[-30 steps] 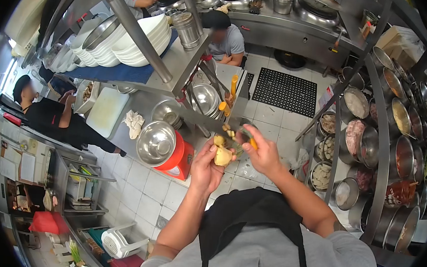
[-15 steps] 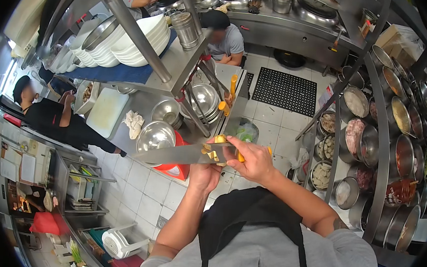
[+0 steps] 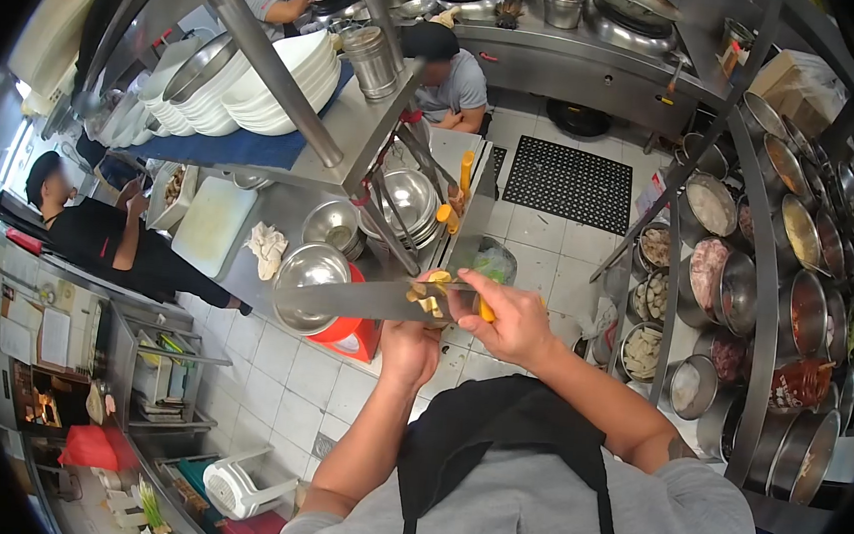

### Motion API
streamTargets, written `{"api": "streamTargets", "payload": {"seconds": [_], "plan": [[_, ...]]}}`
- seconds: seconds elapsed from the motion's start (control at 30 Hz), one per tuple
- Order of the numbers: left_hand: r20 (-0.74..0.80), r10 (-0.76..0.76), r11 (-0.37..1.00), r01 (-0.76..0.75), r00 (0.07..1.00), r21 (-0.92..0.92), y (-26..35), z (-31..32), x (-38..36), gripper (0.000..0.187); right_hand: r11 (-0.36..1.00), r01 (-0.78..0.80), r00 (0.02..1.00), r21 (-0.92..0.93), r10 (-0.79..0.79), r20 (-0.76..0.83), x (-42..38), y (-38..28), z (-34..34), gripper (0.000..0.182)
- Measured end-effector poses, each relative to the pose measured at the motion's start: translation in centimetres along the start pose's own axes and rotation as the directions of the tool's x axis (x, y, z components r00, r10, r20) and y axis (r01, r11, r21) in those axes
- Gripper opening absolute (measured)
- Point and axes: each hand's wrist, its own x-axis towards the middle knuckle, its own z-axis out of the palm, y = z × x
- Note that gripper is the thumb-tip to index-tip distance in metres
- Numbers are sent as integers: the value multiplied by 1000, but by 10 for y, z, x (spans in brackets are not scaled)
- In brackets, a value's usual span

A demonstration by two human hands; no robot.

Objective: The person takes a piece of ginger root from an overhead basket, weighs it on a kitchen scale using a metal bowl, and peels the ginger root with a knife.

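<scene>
A large knife [image 3: 349, 299] with a yellow handle points left, its blade level across the middle of the view. My right hand [image 3: 508, 322] is closed round the handle. Beneath and behind the blade, my left hand [image 3: 411, 346] holds a small yellowish piece of food [image 3: 438, 277], partly hidden by the blade. Yellow patches show on the blade beside that piece. Below the knife's tip side are a steel bowl [image 3: 309, 268] and a red container [image 3: 354, 334]. A crumpled white cloth [image 3: 266, 248] lies left of the bowl.
A white cutting board [image 3: 215, 225] rests on the counter. White plates [image 3: 279, 85] stand stacked on the upper shelf. Racks with steel food pans [image 3: 694, 383] line the right. A crouching person [image 3: 461, 84] is ahead; other people [image 3: 99, 226] work at left and top left.
The knife's blade has swung up slightly to a more level angle, and its tip now overlaps the steel bowl. My right hand has shifted slightly right. The person at left has moved an arm.
</scene>
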Motion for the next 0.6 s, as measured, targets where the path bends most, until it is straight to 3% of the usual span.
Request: {"api": "streamTargets", "payload": {"seconds": [0.23, 0.33, 0.37, 0.47, 0.6], "plan": [[-30, 185, 926, -163, 982, 341, -4, 4, -3, 36, 993, 80, 995, -89, -85, -51, 1, 10, 5, 59], [-11, 180, 904, -161, 984, 396, 0, 0, -3, 37, 971, -217, 976, -104, 211, -62, 1, 37, 5, 56], [-13, 132, 961, -125, 991, 245, 2, 3, -4, 36, 951, -299, 954, -84, 298, -26, -2, 42, 2, 55], [60, -20, 999, 21, 998, -30, 8, -2, -1, 35, 972, -228, 970, 61, 232, -78, -4, 34, 9, 56], [-19, -61, 995, 59, 998, -82, 6, 2, 0, 33, 995, -88, 996, 47, 87, 24, 0, 2, 5, 59]]}}
